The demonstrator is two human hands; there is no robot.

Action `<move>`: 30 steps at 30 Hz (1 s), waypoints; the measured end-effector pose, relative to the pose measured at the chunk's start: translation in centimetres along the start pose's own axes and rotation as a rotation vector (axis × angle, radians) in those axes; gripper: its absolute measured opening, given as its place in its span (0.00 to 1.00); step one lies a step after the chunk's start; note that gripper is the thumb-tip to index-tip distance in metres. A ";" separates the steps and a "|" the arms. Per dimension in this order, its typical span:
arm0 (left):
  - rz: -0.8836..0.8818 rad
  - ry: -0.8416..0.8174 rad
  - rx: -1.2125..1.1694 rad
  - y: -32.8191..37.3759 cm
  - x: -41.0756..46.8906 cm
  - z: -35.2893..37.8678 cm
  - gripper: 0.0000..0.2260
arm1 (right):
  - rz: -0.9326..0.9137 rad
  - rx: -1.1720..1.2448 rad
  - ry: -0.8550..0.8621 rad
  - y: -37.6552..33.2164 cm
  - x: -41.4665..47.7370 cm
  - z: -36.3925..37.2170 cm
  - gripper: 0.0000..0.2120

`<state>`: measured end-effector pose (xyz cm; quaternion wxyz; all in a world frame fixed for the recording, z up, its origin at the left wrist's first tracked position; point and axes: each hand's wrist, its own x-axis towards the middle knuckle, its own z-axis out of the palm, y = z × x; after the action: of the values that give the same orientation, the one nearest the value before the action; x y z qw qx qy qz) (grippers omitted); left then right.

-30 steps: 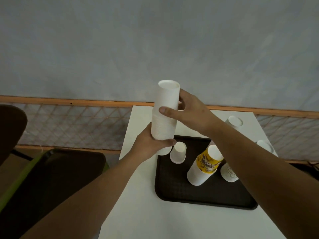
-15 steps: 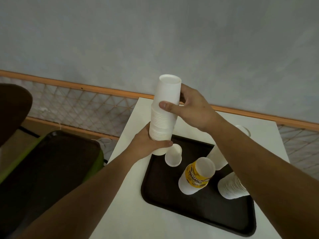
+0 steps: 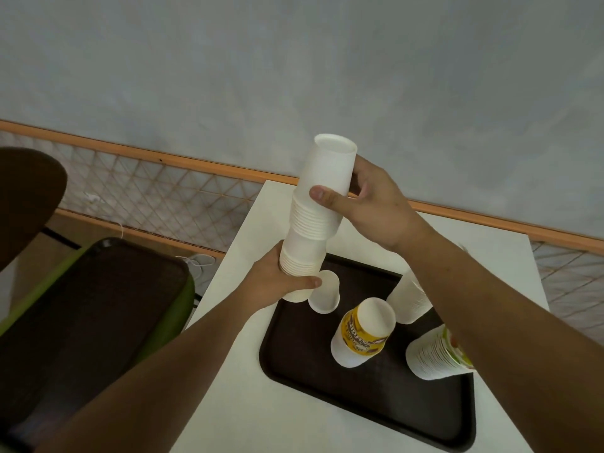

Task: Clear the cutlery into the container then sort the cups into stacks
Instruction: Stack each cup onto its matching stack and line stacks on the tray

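Note:
A tall stack of upside-down white paper cups (image 3: 313,220) is held in the air above the table's left edge. My left hand (image 3: 277,282) grips its lower part and my right hand (image 3: 369,204) grips its upper part. On the black tray (image 3: 327,400) stand a single small white cup (image 3: 325,292), a white stack topped by a yellow printed cup (image 3: 362,331), another white stack (image 3: 408,299) partly behind my right forearm, and a short ribbed stack (image 3: 431,354) at the right. No cutlery is in view.
The tray lies on a small white table (image 3: 248,387) against a grey wall with an orange rail. To the left, lower down, a second dark tray (image 3: 91,305) rests on a green chair. A dark rounded chair back sits at far left.
The camera tilted and shifted, so the tray now sits lower right in view. Both hands keep the same hold on the stack, which stays at about the same height.

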<state>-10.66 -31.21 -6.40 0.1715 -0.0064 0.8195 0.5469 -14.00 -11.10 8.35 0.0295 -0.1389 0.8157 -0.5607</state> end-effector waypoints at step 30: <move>-0.095 0.027 -0.020 -6.2 -3.0 -0.8 0.45 | 0.189 0.295 0.233 3.3 -2.2 -0.2 0.24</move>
<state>-6.87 -34.93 -10.82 0.1862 -0.0543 0.8148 0.5463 -12.61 -9.27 5.18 0.0075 0.0099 0.7322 -0.6810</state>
